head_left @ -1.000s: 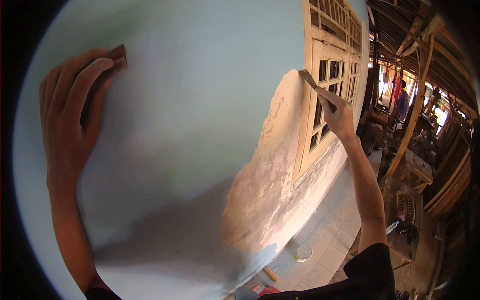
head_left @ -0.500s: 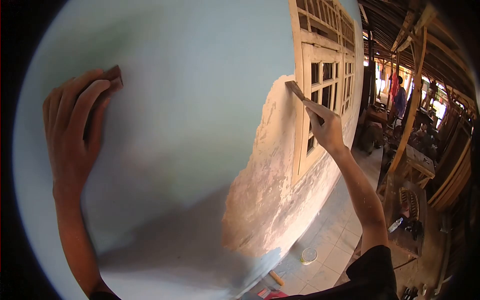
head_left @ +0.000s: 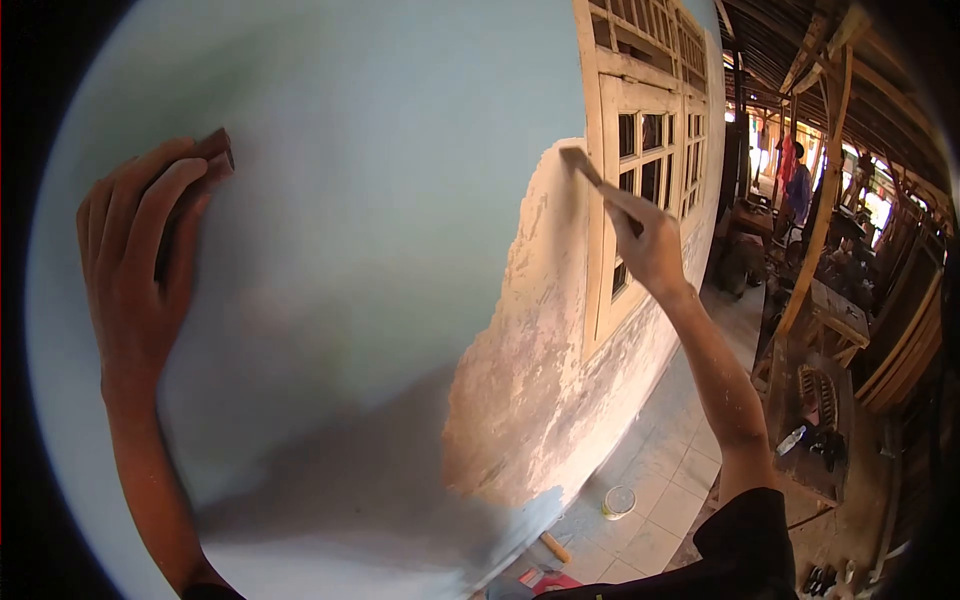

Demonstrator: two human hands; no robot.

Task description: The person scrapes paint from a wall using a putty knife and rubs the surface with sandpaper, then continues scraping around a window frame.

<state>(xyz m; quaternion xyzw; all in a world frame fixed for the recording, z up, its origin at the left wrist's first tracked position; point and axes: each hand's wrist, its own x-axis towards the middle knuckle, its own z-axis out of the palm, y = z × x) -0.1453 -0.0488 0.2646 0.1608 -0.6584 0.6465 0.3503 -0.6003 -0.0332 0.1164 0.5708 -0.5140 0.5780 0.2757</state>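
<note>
My right hand (head_left: 652, 246) grips a scraper-like tool (head_left: 581, 166) by its handle, with the tool's tip on the upper edge of a bare cream patch (head_left: 520, 370) beside the window frame. Light blue paint covers the rest of the wall (head_left: 400, 200). At the left, my left hand (head_left: 140, 240) is closed around a small reddish-brown block (head_left: 218, 152) near the blue wall surface. The fine shape of the tool's tip is hard to make out.
A cream wooden window (head_left: 645, 150) is just right of the patch. Below stand a small tub (head_left: 619, 502) and a wooden handle (head_left: 555, 547) on the tiled floor. Farther right are a wooden post (head_left: 815, 230), a low table (head_left: 810, 470) and a distant person (head_left: 799, 190).
The tool in my right hand has moved up and slightly left, and the patch's top edge reaches a little higher. My left hand has shifted slightly left with the block.
</note>
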